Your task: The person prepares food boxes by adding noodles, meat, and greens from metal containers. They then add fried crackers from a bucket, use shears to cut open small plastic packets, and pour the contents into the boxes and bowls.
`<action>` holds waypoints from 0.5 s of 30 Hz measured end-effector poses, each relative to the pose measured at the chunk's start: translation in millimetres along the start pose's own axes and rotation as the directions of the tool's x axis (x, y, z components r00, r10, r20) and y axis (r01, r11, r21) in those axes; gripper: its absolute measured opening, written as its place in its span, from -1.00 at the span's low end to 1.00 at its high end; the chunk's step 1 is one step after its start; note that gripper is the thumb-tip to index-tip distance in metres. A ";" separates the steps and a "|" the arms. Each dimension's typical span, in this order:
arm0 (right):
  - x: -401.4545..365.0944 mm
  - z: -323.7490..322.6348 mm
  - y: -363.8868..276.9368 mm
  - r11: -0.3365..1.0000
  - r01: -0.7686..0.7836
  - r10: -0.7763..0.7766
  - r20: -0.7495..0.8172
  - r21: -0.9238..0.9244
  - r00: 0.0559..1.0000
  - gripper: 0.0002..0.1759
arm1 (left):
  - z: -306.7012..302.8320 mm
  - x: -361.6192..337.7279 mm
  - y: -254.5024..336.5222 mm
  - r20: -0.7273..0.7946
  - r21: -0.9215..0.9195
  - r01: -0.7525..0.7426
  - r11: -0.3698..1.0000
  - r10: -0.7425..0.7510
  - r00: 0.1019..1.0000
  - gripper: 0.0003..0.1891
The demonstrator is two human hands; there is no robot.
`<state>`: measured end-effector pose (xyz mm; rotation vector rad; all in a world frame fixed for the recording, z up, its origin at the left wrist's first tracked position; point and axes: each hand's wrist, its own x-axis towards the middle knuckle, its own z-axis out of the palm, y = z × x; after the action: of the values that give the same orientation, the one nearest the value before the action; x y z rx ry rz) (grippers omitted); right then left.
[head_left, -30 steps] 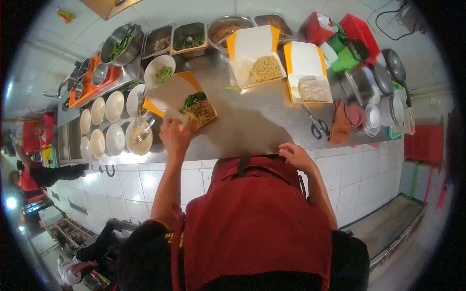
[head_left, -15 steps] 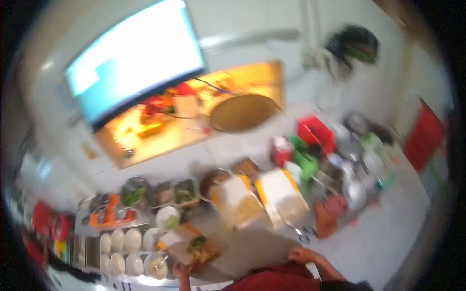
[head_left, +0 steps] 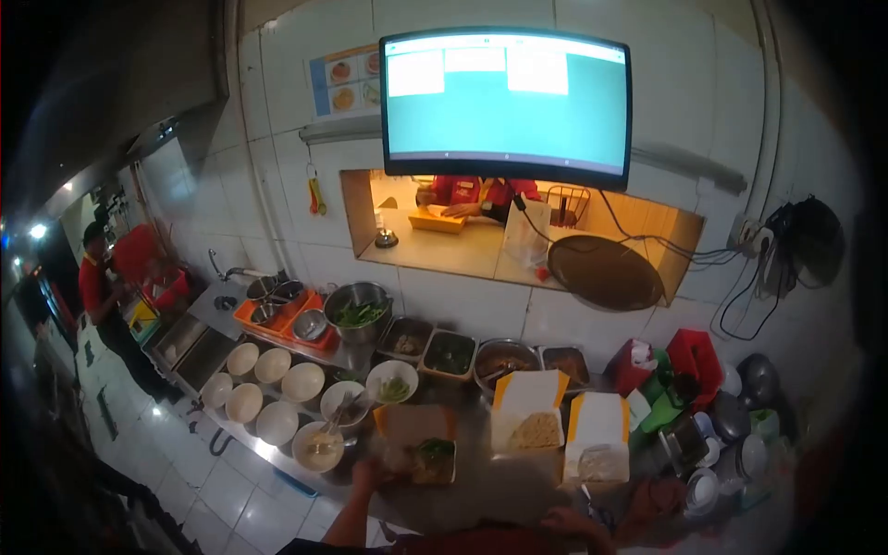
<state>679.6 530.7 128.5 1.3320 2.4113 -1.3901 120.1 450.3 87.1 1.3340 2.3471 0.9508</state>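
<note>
My left hand [head_left: 372, 475] grips the near edge of an open orange takeaway box [head_left: 418, 442] with noodles and greens, on the steel counter [head_left: 481, 495]. My right hand [head_left: 566, 524] rests with curled fingers on the counter's front edge and holds nothing that I can see. Two more open boxes stand further right: one with yellow noodles [head_left: 529, 413] and one with pale noodles [head_left: 598, 446].
White bowls [head_left: 268, 384] sit in rows at the left. Steel pans of toppings [head_left: 449, 351] line the wall. A screen [head_left: 507, 102] hangs over a serving hatch [head_left: 481, 240] with people behind. A person in red [head_left: 100, 296] stands far left. Red and green containers [head_left: 680, 370] crowd the right.
The view has swung up from the counter to the wall, screen and hatch. My left hand stays on the box and my right hand stays at the counter edge.
</note>
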 end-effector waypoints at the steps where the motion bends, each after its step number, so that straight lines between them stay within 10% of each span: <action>1: -3.7 -9.0 -16.6 1.000 -0.006 0.006 -0.016 0.009 1.000 -0.30 | -2.7 0.1 1.5 0.013 0.008 0.003 1.000 -0.003 1.000 -0.44; 6: -32.1 -45.8 -63.4 0.981 -0.178 0.176 -0.027 -0.080 0.984 -0.36 | -22.2 6.9 17.6 0.073 0.171 -0.228 0.958 0.219 0.973 -0.47; 10: -74.8 -28.1 2.0 0.983 -0.164 0.184 -0.366 0.084 0.912 -0.43 | -79.9 19.7 103.7 0.399 0.480 -0.065 0.875 -0.151 0.905 -0.57; 11: -100.4 -60.8 -33.9 0.985 0.053 -0.116 -0.405 -0.163 0.907 -0.57 | -89.2 24.0 126.0 0.403 0.521 -0.093 0.848 -0.149 0.903 -0.60; 12: -112.4 -73.7 -44.9 0.974 -0.186 0.204 -0.151 0.126 0.967 -0.61 | -89.8 27.0 150.1 0.442 0.563 -0.156 0.811 -0.136 0.887 -0.64; 13: -152.6 -89.5 -107.6 0.961 -0.135 0.215 -0.344 0.243 0.914 -0.57 | -90.4 38.4 173.4 0.500 0.457 -0.354 0.816 0.093 0.861 -0.64; 15: -181.6 -97.3 -108.1 0.965 -0.243 0.180 -0.430 -0.095 0.885 -0.52 | -102.1 47.1 260.4 0.550 0.176 -0.756 0.631 0.574 0.607 -0.64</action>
<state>751.3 459.6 338.1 1.9505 2.4422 -0.9258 212.1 541.7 339.4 2.4235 1.6896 0.2176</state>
